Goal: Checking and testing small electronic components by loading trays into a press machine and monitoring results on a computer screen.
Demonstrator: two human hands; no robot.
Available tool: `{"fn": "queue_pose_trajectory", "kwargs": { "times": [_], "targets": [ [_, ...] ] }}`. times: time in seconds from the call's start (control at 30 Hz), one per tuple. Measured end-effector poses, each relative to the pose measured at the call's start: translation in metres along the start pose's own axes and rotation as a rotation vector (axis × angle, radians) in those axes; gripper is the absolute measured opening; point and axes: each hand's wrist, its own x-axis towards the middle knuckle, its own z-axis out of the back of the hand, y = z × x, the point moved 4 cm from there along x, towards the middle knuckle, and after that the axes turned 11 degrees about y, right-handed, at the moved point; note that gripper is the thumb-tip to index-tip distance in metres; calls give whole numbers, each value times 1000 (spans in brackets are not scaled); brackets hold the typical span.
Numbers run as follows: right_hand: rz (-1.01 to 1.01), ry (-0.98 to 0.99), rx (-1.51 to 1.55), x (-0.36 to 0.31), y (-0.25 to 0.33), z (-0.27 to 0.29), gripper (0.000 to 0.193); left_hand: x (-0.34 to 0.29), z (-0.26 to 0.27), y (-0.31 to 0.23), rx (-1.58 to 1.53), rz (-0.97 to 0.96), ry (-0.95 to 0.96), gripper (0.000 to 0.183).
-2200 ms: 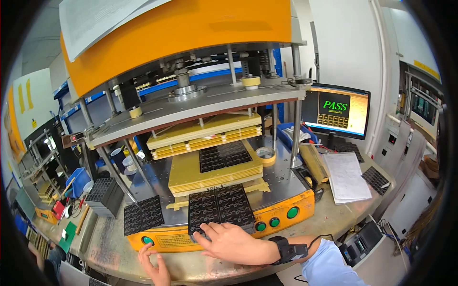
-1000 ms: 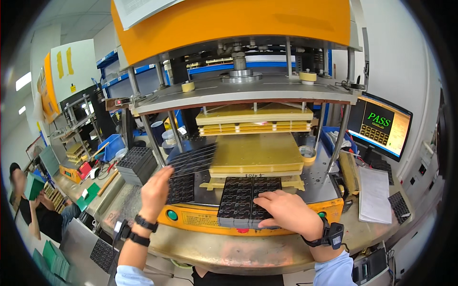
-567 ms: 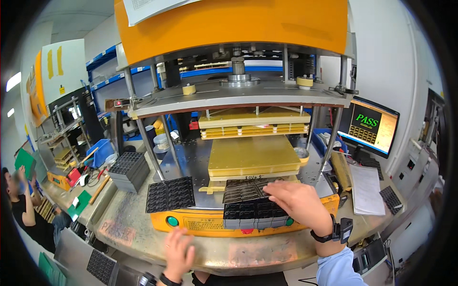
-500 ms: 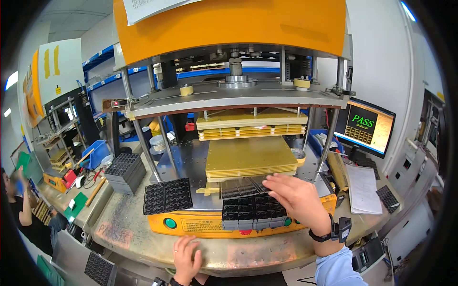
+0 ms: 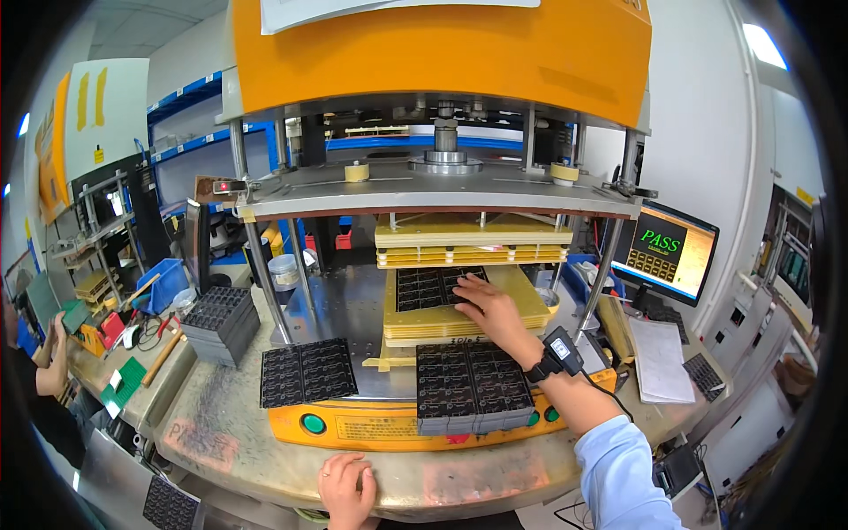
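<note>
My right hand (image 5: 495, 309) reaches into the press and grips the right part of a black circuit board panel (image 5: 428, 290), fingers over its top face. The panel lies over the yellow fixture plate (image 5: 521, 309), under the raised upper plates (image 5: 473, 231). Below my right forearm, a stack of black circuit board panels (image 5: 473, 389) sits at the press's front edge. To its left, another black panel (image 5: 307, 373) lies by itself. My left hand (image 5: 346, 484) rests on the bench's front edge, holding nothing, its thumb apart from the fingers.
A taller stack of dark panels (image 5: 219, 322) stands left of the press. Push buttons (image 5: 314, 424) line the orange front. At right are a monitor (image 5: 664, 253) and papers (image 5: 661, 362). A co-worker's arm (image 5: 55, 362) shows at far left.
My right hand has carried a panel from above the front stack up and away, onto the yellow fixture plate. My left hand has stayed near the bench edge, its fingers drawn closer together.
</note>
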Motion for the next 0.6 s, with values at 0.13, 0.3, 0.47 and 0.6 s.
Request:
{"fn": "queue_pose_trajectory", "kwargs": {
  "times": [0.13, 0.3, 0.47, 0.6],
  "targets": [
    [-16, 18, -20, 0, -3, -2, 31, 1, -1, -1, 5, -6, -8, 12],
    [-39, 38, -26, 0, -3, -1, 30, 2, 1, -3, 1, -19, -11, 12],
    [-37, 47, -17, -1, -4, 1, 31, -6, -13, 11, -43, 83, 86, 20],
    [-12, 100, -75, -1, -2, 3, 30, 1, -5, 2, 22, -24, -9, 15]
  ]
}}
